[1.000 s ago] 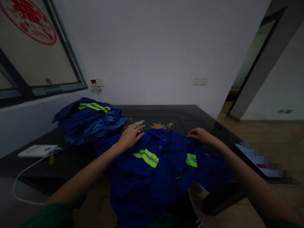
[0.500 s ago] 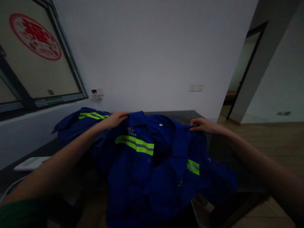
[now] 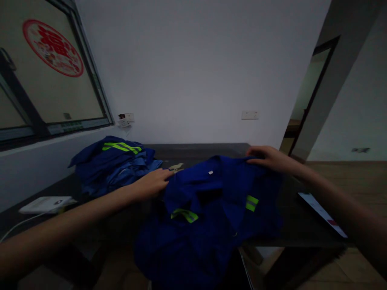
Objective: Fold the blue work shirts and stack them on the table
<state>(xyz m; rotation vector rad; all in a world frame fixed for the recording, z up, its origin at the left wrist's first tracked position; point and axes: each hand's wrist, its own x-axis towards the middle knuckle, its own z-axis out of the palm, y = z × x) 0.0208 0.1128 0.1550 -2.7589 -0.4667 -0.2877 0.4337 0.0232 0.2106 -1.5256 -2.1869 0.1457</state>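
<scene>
A blue work jacket (image 3: 211,217) with yellow-green reflective strips hangs between my hands, its collar up and its lower part draped over the front edge of the dark table. My left hand (image 3: 155,182) is closed on the jacket's left shoulder, beside the collar. At the other shoulder, my right hand (image 3: 264,158) pinches the cloth between thumb and fingers. A small white label shows inside the collar. The jacket's lower hem is lost in shadow.
A heap of blue clothing (image 3: 117,167) with reflective strips lies on the table (image 3: 199,149) at the left. A white device (image 3: 45,204) with a cable rests nearer. A phone (image 3: 322,213) lies at the right. Wall sockets (image 3: 250,115) are behind.
My left hand has moved down and right with its side of the jacket, which now sags in folds. The right shoulder has shifted slightly right, and the phone has come into view.
</scene>
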